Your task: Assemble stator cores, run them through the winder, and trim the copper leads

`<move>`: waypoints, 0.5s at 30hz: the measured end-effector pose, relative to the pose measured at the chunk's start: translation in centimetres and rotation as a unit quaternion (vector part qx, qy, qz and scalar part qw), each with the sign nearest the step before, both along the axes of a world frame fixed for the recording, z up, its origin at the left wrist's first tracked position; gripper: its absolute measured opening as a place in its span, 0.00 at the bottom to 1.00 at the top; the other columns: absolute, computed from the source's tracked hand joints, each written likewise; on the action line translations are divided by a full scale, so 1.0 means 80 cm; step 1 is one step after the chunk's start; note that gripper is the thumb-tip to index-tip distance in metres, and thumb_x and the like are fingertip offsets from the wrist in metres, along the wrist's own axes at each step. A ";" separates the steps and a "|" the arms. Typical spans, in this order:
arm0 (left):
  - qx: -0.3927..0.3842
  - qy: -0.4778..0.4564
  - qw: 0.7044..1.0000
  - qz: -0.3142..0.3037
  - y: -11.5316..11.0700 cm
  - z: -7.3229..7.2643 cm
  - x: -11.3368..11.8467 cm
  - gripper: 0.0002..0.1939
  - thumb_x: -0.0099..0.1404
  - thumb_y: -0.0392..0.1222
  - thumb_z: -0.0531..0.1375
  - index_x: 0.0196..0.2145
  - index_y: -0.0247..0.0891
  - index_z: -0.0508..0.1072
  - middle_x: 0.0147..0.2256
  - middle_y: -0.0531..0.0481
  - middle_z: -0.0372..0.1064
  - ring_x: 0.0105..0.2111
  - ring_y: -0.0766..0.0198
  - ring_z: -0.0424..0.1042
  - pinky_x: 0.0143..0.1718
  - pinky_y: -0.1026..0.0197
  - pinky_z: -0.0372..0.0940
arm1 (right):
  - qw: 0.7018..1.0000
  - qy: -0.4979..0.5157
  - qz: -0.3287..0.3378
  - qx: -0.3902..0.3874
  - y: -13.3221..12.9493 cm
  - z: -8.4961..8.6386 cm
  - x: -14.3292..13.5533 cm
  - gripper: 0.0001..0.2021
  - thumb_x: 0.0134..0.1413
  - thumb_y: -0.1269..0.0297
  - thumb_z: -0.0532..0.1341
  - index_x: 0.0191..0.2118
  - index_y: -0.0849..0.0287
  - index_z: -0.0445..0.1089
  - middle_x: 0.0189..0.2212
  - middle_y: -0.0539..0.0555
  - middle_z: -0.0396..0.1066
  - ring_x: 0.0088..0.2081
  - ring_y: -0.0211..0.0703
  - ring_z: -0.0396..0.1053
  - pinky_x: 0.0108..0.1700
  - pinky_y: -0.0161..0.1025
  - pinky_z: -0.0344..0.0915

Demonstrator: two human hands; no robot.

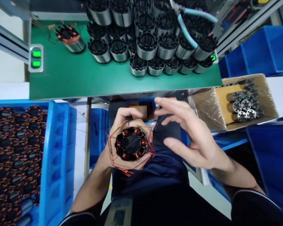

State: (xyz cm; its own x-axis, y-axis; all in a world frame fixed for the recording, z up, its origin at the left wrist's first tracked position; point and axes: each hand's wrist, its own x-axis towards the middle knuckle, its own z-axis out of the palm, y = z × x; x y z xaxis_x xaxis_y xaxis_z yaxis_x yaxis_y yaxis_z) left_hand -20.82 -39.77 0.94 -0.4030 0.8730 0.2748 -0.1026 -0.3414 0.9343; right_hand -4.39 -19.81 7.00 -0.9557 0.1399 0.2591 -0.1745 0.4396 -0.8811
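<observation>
A motor stator [119, 145] wound with copper wire sits in my left hand [135, 164], its round open end facing up. Loose copper wires [126, 172] loop out around its rim. My left fingers and thumb wrap round its sides. To the right, apart from the stator, my right hand [191, 135] hangs with spread fingers and nothing in it. On the green bench top beyond lies another wound stator [72, 39], tilted, with loose wire ends at its top.
Bare stator cores [147, 47] stand stacked on the green bench top [85, 80], with blue-handled pliers [187, 28] on them. A blue crate [48, 157] of wound stators stands left. At right are a cardboard box [209, 110] of metal cores and blue bins [266, 50].
</observation>
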 end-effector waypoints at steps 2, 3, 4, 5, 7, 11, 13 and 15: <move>-0.008 -0.029 1.000 -0.010 0.000 -0.004 0.003 0.45 0.61 0.36 0.81 0.67 0.52 0.65 0.42 0.54 0.83 0.37 0.59 0.84 0.40 0.58 0.80 | 0.999 0.000 0.027 0.047 0.000 0.004 0.000 0.39 0.78 0.65 0.72 0.86 0.55 0.60 0.81 0.64 0.68 0.79 0.56 0.68 0.75 0.51 0.78; -0.010 -0.038 0.999 -0.016 0.002 -0.006 0.005 0.44 0.61 0.37 0.82 0.66 0.52 0.65 0.42 0.54 0.82 0.37 0.59 0.84 0.39 0.59 0.79 | 0.998 -0.004 0.032 0.059 -0.003 0.006 -0.001 0.36 0.78 0.65 0.72 0.84 0.57 0.63 0.75 0.64 0.74 0.75 0.53 0.73 0.75 0.48 0.78; -0.008 -0.046 0.999 -0.023 0.004 -0.007 0.005 0.43 0.61 0.37 0.83 0.64 0.51 0.66 0.42 0.55 0.81 0.37 0.60 0.83 0.38 0.60 0.79 | 0.998 -0.009 0.028 0.062 -0.006 0.007 -0.002 0.33 0.79 0.66 0.72 0.82 0.59 0.66 0.69 0.63 0.79 0.69 0.49 0.78 0.72 0.45 0.79; 0.001 -0.056 0.998 -0.028 0.006 -0.009 0.006 0.41 0.61 0.37 0.83 0.63 0.51 0.66 0.41 0.55 0.80 0.35 0.62 0.83 0.37 0.62 0.78 | 0.998 -0.014 0.016 0.056 -0.011 0.007 -0.003 0.30 0.79 0.67 0.72 0.79 0.60 0.69 0.61 0.60 0.83 0.61 0.45 0.81 0.68 0.41 0.81; 0.032 -0.078 0.996 -0.025 0.010 -0.011 0.005 0.37 0.61 0.39 0.83 0.58 0.49 0.68 0.40 0.55 0.79 0.33 0.64 0.81 0.34 0.64 0.75 | 0.999 -0.017 -0.016 0.041 -0.019 0.005 -0.005 0.23 0.79 0.69 0.72 0.73 0.60 0.75 0.51 0.55 0.84 0.50 0.40 0.82 0.58 0.37 0.83; 0.003 -0.114 0.993 0.014 0.007 -0.018 0.000 0.32 0.62 0.49 0.84 0.52 0.47 0.69 0.45 0.49 0.80 0.41 0.58 0.82 0.40 0.58 0.78 | 0.993 0.025 -0.026 0.111 -0.022 -0.006 -0.005 0.14 0.78 0.73 0.71 0.64 0.62 0.81 0.47 0.58 0.84 0.45 0.44 0.82 0.53 0.41 0.83; -0.035 -0.106 0.993 0.042 0.000 -0.022 -0.004 0.29 0.66 0.51 0.82 0.54 0.46 0.72 0.47 0.46 0.82 0.42 0.56 0.82 0.43 0.56 0.79 | 0.988 0.038 -0.002 0.153 -0.018 -0.010 -0.005 0.11 0.78 0.72 0.70 0.61 0.63 0.82 0.49 0.61 0.85 0.47 0.48 0.83 0.54 0.44 0.83; -0.068 -0.054 0.992 0.088 -0.008 -0.027 -0.007 0.28 0.65 0.50 0.82 0.56 0.44 0.77 0.47 0.46 0.83 0.41 0.57 0.82 0.44 0.56 0.78 | 0.992 0.046 0.029 0.110 -0.018 -0.013 -0.007 0.07 0.80 0.69 0.69 0.56 0.60 0.83 0.54 0.63 0.84 0.53 0.51 0.84 0.57 0.46 0.83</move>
State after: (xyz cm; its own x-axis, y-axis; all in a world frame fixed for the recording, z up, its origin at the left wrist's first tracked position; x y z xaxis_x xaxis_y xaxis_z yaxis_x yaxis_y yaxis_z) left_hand -21.41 -40.39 -1.25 -0.5724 0.8131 0.1055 -0.1548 -0.2336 0.9599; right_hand -4.93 -21.23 5.94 -0.9313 0.0155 0.3639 -0.2807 0.6062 -0.7441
